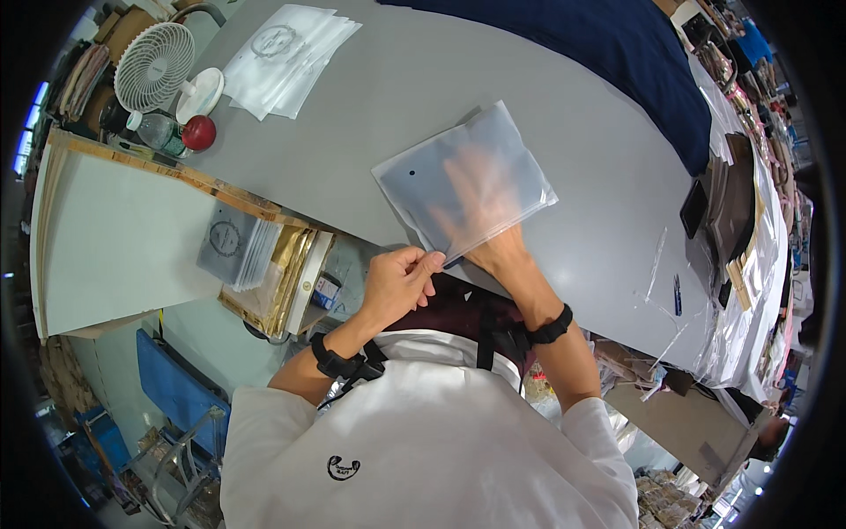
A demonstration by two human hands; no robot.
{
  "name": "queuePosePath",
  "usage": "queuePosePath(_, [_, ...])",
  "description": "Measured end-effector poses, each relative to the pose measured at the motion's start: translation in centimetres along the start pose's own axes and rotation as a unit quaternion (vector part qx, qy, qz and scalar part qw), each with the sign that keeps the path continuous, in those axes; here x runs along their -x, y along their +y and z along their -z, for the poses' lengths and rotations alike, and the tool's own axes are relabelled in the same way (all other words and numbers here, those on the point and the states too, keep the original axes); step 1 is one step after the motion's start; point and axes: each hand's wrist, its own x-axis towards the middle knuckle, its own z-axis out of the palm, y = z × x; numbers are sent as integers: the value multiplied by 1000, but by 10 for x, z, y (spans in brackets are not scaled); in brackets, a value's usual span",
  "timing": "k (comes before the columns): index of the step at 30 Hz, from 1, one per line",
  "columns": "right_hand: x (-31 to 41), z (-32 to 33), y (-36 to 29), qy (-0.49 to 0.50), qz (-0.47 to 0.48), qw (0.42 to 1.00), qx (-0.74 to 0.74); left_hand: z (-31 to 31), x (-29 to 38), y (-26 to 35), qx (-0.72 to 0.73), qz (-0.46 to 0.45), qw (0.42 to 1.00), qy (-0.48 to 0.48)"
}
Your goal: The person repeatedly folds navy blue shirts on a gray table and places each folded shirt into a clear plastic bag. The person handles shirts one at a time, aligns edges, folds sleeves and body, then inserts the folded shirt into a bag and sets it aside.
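Note:
A frosted plastic bag (423, 192) with dark folded cloth inside lies tilted above the grey tabletop, near its front edge. My left hand (400, 281) pinches the bag's near corner between thumb and fingers. Inside the bag's open side is my right hand (482, 211), its fingers spread and blurred behind the frosted film; whether they grip the cloth I cannot tell. Flat frosted bags (284, 56) with a printed mark lie fanned at the table's far left. Dark blue fabric (595, 46) spreads over the far right part of the table.
At the left stand a white fan (155, 66), a plastic bottle (157, 131) and a red apple-like fruit (199, 133). Filled bags (231, 248) are stacked on a lower surface. A phone (693, 209), a pen (677, 295) and clear film (733, 330) lie right. A blue chair (178, 390) stands lower left.

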Motion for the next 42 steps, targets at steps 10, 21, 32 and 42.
queuePosePath(10, [-33, -12, -21, -164, 97, 979, 78, 2, 5, -1, 24, -16, 1000, 2])
queuePosePath(21, [34, 36, -21, -201, 173, 964, -20, 4, 10, -29, 102, 10, 994, 40])
queuePosePath(32, [22, 25, 12, -106, 50, 993, 12, 25, 15, 37, -56, 20, 984, -170])
queuePosePath(42, [-13, 2, 39, -128, 35, 990, 41, 46, -101, 79, -474, -435, 766, 5])
